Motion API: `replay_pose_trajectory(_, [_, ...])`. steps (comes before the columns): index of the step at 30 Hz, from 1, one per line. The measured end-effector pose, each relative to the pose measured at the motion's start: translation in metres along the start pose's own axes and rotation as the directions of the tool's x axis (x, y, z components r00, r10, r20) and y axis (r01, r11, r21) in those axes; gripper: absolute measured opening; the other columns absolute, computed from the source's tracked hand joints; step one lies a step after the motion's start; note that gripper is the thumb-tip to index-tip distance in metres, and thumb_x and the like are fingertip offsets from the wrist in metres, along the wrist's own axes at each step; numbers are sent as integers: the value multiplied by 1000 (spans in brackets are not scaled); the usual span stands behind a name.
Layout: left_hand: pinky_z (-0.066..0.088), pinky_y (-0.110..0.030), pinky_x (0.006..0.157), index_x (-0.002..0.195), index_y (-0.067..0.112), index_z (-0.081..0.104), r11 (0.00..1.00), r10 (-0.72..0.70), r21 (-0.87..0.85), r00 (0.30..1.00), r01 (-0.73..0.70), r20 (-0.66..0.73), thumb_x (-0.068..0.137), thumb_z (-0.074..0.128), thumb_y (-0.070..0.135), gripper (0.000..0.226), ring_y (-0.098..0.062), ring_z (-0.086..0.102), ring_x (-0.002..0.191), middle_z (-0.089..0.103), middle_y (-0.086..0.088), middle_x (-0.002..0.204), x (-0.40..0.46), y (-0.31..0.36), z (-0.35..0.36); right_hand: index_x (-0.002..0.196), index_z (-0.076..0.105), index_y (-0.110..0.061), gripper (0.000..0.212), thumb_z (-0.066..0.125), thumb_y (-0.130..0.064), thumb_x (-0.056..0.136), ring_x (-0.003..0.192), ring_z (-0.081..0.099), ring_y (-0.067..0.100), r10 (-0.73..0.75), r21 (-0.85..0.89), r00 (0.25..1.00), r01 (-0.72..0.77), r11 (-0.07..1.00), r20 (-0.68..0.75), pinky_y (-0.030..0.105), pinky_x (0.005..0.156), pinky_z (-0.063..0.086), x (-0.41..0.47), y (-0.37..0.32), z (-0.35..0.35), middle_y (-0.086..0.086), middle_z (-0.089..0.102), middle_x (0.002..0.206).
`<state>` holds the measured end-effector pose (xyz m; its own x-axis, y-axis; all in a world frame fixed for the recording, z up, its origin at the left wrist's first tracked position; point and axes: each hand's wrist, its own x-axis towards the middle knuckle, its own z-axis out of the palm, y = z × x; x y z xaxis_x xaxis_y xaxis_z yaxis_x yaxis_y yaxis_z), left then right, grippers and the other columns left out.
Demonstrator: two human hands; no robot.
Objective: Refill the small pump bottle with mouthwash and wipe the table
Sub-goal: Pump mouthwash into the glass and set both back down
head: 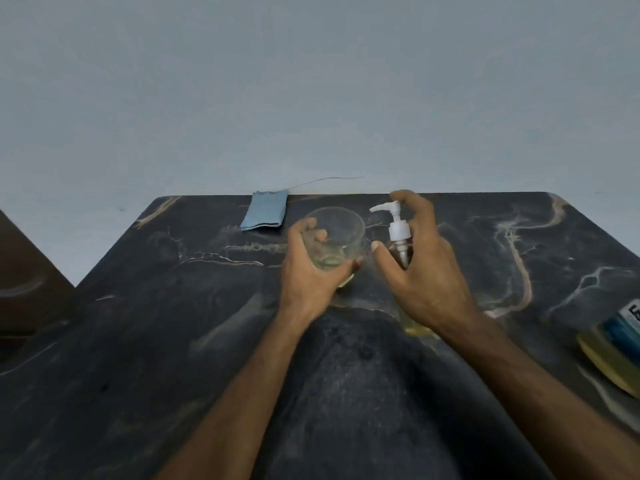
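Both forearms reached in; left hand (311,268) gripped a glass (337,233) holding yellowish mouthwash, right hand (426,268) curled round the pump bottle (398,233) mid-table, likely steadying it. Cloth (265,213) waited at the table (138,341) back edge for wiping.

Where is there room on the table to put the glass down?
Bare patches: left of the left hand, below the blue cloth, and the right side between the right hand and the mouthwash bottle. Crowded: the middle, around the glass and pump bottle.
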<state>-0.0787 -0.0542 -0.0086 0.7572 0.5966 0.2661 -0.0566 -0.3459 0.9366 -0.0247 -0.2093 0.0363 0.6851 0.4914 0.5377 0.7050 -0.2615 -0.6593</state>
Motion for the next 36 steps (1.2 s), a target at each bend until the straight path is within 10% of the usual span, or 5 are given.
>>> replay_pose_trajectory(5, [48,-9,77,132,38,37,998,3,-57,999,-1,38,48,78,65,97,11,59,102,60,16,120,-30,4,-2,135,34,-31,49,58,-20,94,59,57,-7,-61,-30,996,63,998,63,6,50,38,-24,-27,5,-33,57,68])
replay_pose_trajectory(11, [58,-39,82,130,38,37,998,16,-64,999,-14,39,49,76,61,93,-6,65,98,60,12,118,-31,6,3,132,36,-30,40,52,-20,96,58,57,-4,-61,-85,998,62,994,13,8,48,37,-27,-38,9,-17,50,61])
replay_pose_trajectory(23, [57,-32,81,130,39,31,1000,17,-5,996,-17,85,50,72,65,94,-1,62,94,55,16,117,-30,2,4,128,35,-31,33,46,-23,98,54,58,6,-29,-125,1000,28,992,-1,25,46,45,-21,-39,15,-10,56,65])
replay_pose_trajectory(36, [48,-25,91,134,39,29,1000,-17,27,998,15,66,56,89,48,99,-9,58,114,56,10,132,-26,-6,6,123,38,-25,27,47,-19,97,54,55,3,-7,-152,994,-10,988,-113,15,44,36,-14,-27,4,-9,53,61])
